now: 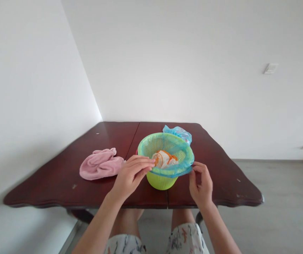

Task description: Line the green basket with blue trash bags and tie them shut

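- At the near edge of the dark red wooden table [61, 176], I see my left hand [130, 176], fingers flat & loosely closed, pressing the thin blue plastic liner [172, 171] on the green plastic mesh basket [160, 180].
- Right hand [200, 183] pinches liner's hem at the rim; best pulled evenly w/ basket steadied.
- Pink cloth [101, 164] lies left of basket.

Dark red-brown wooden table [61, 176], centre of frame, a seam running front to back. Pink cloth [101, 164], bunched, left of centre on the tabletop. White wall plate [270, 68], upper right. Grey floor [286, 197], lower right. White walls behind.
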A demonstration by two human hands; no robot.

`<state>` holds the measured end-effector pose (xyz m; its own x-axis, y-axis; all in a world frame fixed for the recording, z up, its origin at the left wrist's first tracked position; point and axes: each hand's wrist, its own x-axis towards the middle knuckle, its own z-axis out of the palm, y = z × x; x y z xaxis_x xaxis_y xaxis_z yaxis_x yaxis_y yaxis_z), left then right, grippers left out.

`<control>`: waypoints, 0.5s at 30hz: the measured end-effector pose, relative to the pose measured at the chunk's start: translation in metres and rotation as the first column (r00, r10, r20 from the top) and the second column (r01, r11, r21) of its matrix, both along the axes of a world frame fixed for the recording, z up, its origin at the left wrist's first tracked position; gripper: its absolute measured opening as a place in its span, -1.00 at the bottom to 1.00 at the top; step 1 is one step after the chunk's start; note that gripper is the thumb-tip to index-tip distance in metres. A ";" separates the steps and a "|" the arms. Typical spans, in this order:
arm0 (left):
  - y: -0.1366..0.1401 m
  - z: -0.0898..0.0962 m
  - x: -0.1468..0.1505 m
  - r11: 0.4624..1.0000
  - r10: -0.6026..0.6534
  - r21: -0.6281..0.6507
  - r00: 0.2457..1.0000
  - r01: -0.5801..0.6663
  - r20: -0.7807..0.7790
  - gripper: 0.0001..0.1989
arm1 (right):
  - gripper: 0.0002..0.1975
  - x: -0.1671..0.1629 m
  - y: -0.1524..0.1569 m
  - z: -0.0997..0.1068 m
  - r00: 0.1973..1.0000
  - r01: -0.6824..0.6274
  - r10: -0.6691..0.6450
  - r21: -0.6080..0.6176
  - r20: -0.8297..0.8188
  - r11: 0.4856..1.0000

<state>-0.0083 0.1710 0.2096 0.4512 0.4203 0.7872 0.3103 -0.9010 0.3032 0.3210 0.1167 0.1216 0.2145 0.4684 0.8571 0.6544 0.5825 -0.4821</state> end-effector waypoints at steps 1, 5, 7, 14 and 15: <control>-0.002 -0.001 0.000 1.000 0.012 -0.002 1.000 -0.012 -0.016 -0.82 | -0.93 0.002 0.000 -0.002 0.998 -0.034 0.034 -0.011 -0.051 0.999; -0.005 -0.005 -0.006 0.999 0.037 0.043 0.991 -0.032 -0.125 -0.63 | -0.97 0.015 0.001 -0.001 0.976 -0.141 0.135 -0.024 -0.171 0.990; -0.004 -0.008 -0.009 0.994 0.067 0.091 0.993 -0.058 -0.098 -0.71 | -0.97 0.024 0.001 0.008 0.985 -0.135 0.129 -0.042 -0.117 0.990; 0.002 -0.018 -0.020 0.973 0.114 0.208 0.993 -0.104 -0.035 -0.72 | -0.85 0.049 -0.001 0.065 0.947 -0.317 0.319 -0.219 -0.027 0.923; 0.002 -0.021 -0.021 0.972 0.125 0.203 0.992 -0.117 -0.028 -0.74 | -0.83 0.050 -0.002 0.072 0.931 -0.361 0.362 -0.235 -0.041 0.903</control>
<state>-0.0290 0.1730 0.1884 0.4396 0.3090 0.8434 0.4287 -0.8973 0.1053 0.3714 0.1148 0.1935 -0.0108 0.7002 0.7138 0.4223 0.6503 -0.6315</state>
